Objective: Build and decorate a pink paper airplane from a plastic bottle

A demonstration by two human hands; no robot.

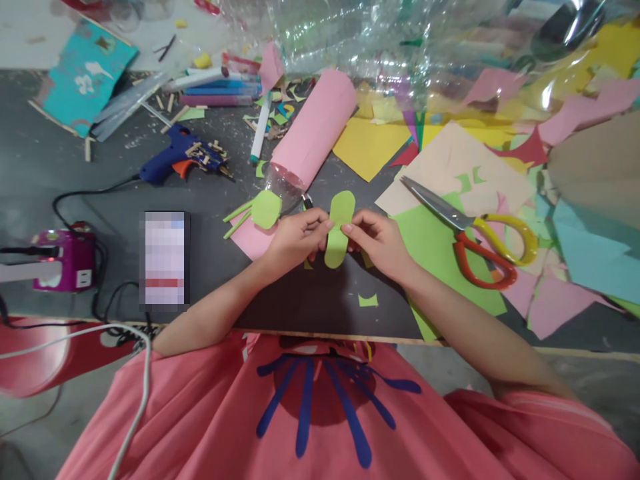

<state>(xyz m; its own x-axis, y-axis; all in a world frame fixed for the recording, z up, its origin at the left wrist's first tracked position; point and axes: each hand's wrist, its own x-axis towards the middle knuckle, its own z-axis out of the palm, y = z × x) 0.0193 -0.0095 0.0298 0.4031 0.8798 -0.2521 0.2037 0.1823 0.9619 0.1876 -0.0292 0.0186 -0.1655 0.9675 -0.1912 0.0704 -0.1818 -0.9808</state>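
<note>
A light green paper strip (338, 248) with rounded ends stands out between my hands above the dark table. My left hand (303, 237) pinches its left edge near the middle, thumb on top. On the opposite edge, my right hand (376, 239) grips it the same way, its other fingers curled partly out of sight. Left of my left hand lies a rounded green paper piece (265, 209) with thin green strips (237, 220) beside it. Behind the hands rests a pink paper-wrapped bottle (317, 123), its clear end toward me.
Scissors (463, 227) lie open at the right on green paper (445, 267) and scraps. A blue glue gun (180, 157), a phone (165, 259) and a purple power socket box (65, 260) are at the left. Markers (220, 90) and clear plastic (350, 40) sit at the back.
</note>
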